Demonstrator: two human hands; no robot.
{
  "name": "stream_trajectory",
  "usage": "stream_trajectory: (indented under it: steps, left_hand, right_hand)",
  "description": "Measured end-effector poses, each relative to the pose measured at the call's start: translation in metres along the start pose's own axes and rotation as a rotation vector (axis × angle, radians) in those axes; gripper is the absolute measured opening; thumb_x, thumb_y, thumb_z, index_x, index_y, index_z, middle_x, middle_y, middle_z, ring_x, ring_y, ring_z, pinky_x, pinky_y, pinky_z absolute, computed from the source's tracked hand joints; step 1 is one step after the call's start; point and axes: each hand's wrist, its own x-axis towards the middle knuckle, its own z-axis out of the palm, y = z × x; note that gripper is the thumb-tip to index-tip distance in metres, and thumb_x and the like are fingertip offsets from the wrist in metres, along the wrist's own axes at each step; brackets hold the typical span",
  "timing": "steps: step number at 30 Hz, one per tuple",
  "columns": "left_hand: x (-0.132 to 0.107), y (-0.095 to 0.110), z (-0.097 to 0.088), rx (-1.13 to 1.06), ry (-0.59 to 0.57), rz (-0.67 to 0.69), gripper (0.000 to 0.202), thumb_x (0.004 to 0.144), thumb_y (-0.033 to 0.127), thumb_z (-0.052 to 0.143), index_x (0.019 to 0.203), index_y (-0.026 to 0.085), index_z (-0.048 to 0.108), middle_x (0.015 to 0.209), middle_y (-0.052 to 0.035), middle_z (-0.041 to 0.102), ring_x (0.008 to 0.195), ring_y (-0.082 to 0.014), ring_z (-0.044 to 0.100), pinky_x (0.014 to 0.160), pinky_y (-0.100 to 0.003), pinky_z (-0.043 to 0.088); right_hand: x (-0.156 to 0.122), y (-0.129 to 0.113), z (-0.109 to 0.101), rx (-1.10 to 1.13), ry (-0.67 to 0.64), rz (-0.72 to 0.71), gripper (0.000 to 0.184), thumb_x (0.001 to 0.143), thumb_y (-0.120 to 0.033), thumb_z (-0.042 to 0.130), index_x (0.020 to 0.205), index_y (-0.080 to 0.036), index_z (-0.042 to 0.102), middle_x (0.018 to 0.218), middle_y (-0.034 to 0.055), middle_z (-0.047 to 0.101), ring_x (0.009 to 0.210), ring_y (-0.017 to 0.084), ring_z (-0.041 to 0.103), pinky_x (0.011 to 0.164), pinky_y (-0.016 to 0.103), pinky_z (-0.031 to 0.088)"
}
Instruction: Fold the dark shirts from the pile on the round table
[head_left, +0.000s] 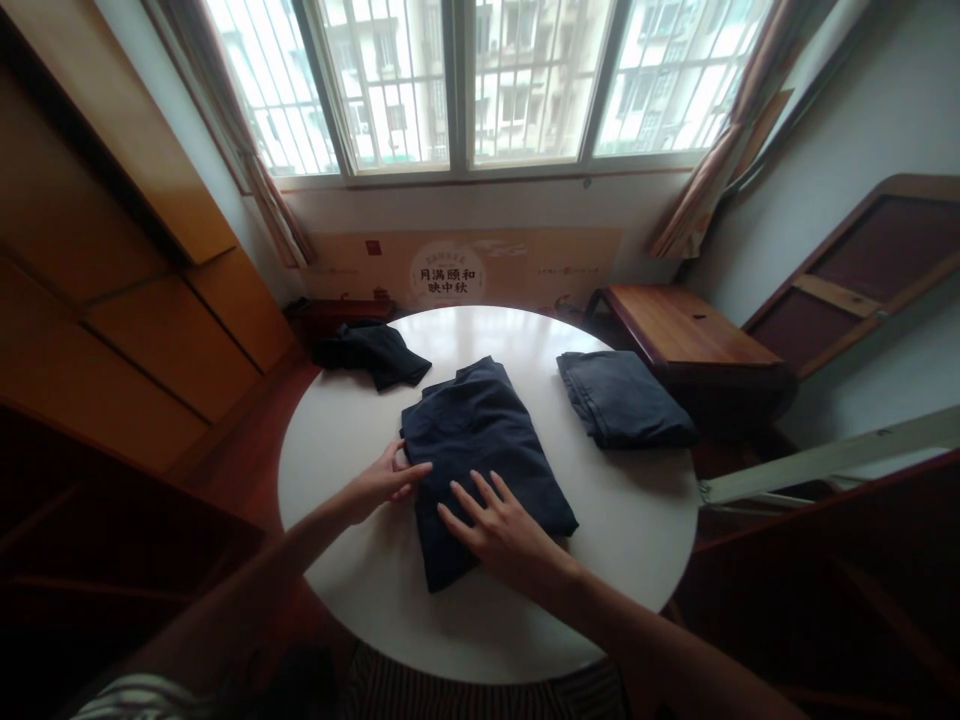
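A dark navy folded garment (487, 420) lies in the middle of the round white table, slightly askew, with its layers showing along the far left edge. At its left edge, my left hand (386, 478) grips the cloth, thumb on top and the other fingers partly hidden at the side. My right hand (495, 520) rests palm down on the near part of the garment, its fingers spread and holding nothing. The folds do not show which kind of garment it is.
On the white table (345, 540), a folded dark grey-blue garment (626, 398) lies at the right, and a crumpled black cloth (379, 352) lies at the far left edge. A wooden side table (697, 325) stands beyond on the right, below the window.
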Motion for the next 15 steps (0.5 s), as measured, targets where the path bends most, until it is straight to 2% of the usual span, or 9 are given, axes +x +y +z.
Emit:
stream_trajectory:
  steps: [2, 4, 6, 8, 10, 12, 15]
  left_hand:
    - [0.003, 0.004, 0.009, -0.06, 0.002, 0.124, 0.105, 0.066, 0.046, 0.086, 0.146, 0.019, 0.023, 0.067, 0.0077, 0.056, 0.052, -0.0073, 0.05, 0.048, -0.017, 0.032]
    - [0.004, 0.018, 0.02, -0.12, 0.008, 0.243, 0.1, 0.067, 0.046, 0.085, 0.143, 0.019, 0.026, 0.073, 0.0055, 0.059, 0.057, -0.0086, 0.054, 0.052, -0.018, 0.037]
    - [0.009, 0.042, 0.035, -0.132, 0.02, 0.348, 0.092, 0.07, 0.045, 0.082, 0.14, 0.02, 0.029, 0.075, 0.0044, 0.06, 0.062, -0.0099, 0.056, 0.057, -0.02, 0.042]
    - [0.02, 0.073, 0.056, -0.098, 0.024, 0.454, 0.083, 0.074, 0.042, 0.078, 0.139, 0.019, 0.032, 0.072, 0.0052, 0.058, 0.063, -0.0105, 0.057, 0.06, -0.021, 0.044]
    - [0.037, 0.105, 0.085, -0.046, -0.003, 0.551, 0.071, 0.08, 0.035, 0.073, 0.138, 0.02, 0.036, 0.07, 0.0052, 0.057, 0.065, -0.0112, 0.058, 0.063, -0.022, 0.045]
    - [0.059, 0.133, 0.123, -0.001, -0.073, 0.631, 0.058, 0.086, 0.029, 0.067, 0.136, 0.02, 0.04, 0.073, 0.0034, 0.058, 0.067, -0.012, 0.059, 0.067, -0.023, 0.047]
    - [0.085, 0.159, 0.18, 0.073, -0.256, 0.693, 0.046, 0.092, 0.023, 0.058, 0.136, 0.018, 0.043, 0.08, -0.0011, 0.063, 0.072, -0.0134, 0.063, 0.069, -0.025, 0.049]
  right_hand:
    - [0.001, 0.007, -0.006, 0.175, 0.004, 0.037, 0.06, 0.088, -0.007, 0.049, 0.147, -0.017, 0.044, 0.146, 0.0189, 0.05, 0.132, 0.035, 0.05, 0.105, 0.06, 0.042]
    - [-0.001, 0.017, -0.018, 0.462, 0.118, 0.096, 0.066, 0.085, -0.004, 0.044, 0.15, -0.018, 0.039, 0.148, 0.0148, 0.049, 0.133, 0.028, 0.05, 0.109, 0.05, 0.042]
    - [-0.005, 0.029, -0.032, 0.753, 0.334, 0.202, 0.064, 0.087, -0.006, 0.04, 0.149, -0.02, 0.041, 0.146, 0.0098, 0.052, 0.132, 0.022, 0.051, 0.111, 0.042, 0.041]
    - [-0.008, 0.042, -0.044, 0.939, 0.586, 0.339, 0.054, 0.091, -0.014, 0.042, 0.143, -0.022, 0.05, 0.139, 0.0077, 0.059, 0.128, 0.022, 0.055, 0.111, 0.042, 0.041]
    - [-0.012, 0.054, -0.05, 1.023, 0.801, 0.474, 0.046, 0.091, -0.023, 0.049, 0.136, -0.022, 0.057, 0.134, 0.0074, 0.063, 0.125, 0.024, 0.057, 0.112, 0.044, 0.038]
    - [-0.021, 0.067, -0.051, 1.073, 0.992, 0.645, 0.046, 0.088, -0.029, 0.055, 0.132, -0.022, 0.061, 0.134, 0.0066, 0.063, 0.127, 0.025, 0.054, 0.113, 0.043, 0.037]
    - [-0.048, 0.086, -0.044, 1.137, 1.206, 0.988, 0.046, 0.08, -0.032, 0.063, 0.124, -0.021, 0.065, 0.131, 0.0054, 0.064, 0.131, 0.026, 0.051, 0.108, 0.04, 0.043]
